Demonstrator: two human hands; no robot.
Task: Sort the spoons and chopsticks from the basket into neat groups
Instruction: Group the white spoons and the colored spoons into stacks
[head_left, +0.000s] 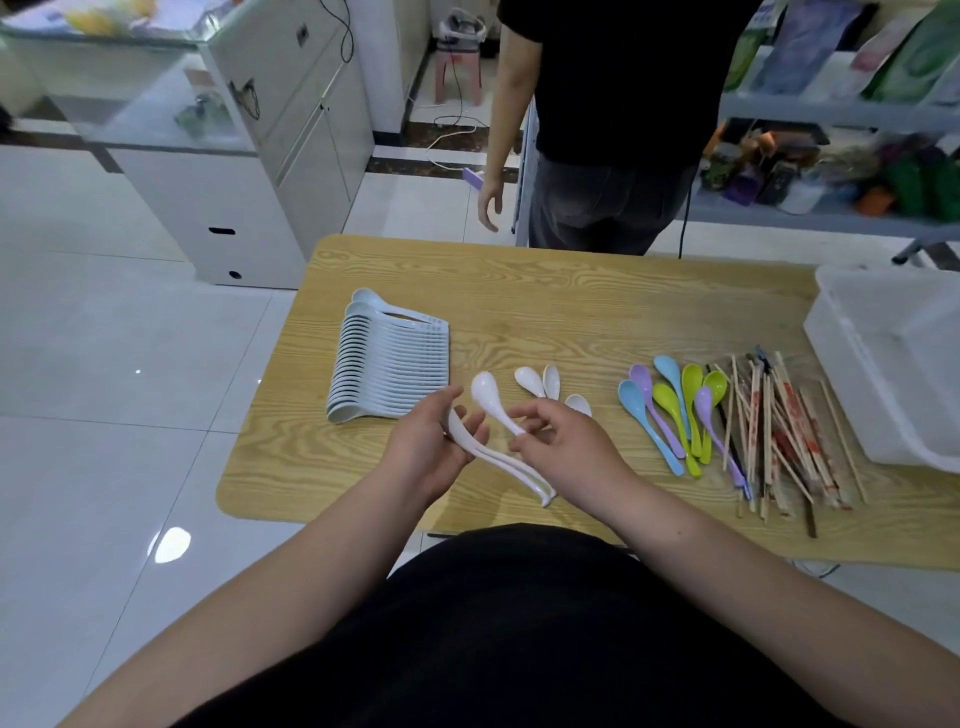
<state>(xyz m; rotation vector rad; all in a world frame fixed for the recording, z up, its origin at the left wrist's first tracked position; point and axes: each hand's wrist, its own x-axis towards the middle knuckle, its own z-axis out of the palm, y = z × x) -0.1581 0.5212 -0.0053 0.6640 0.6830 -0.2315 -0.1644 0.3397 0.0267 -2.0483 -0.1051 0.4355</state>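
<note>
My left hand (431, 441) grips a small stack of white spoons (511, 467) whose handles point toward me. My right hand (558, 441) pinches the handle of one white spoon (488, 397), bowl up, just above that stack. A long nested row of white spoons (389, 364) lies at the table's left. Three loose white spoons (545, 384) lie beyond my right hand. Several coloured spoons (675, 410), blue, purple and green, lie to the right. Beside them is a pile of chopsticks (779, 436), some in paper sleeves. The white basket (883, 374) stands at the far right.
The wooden table (545, 296) has rounded corners and a near edge close to my body. A person in dark clothes (613, 130) stands just behind its far edge. White cabinets (270, 156) stand to the left, shelves with goods (841, 171) at the back right.
</note>
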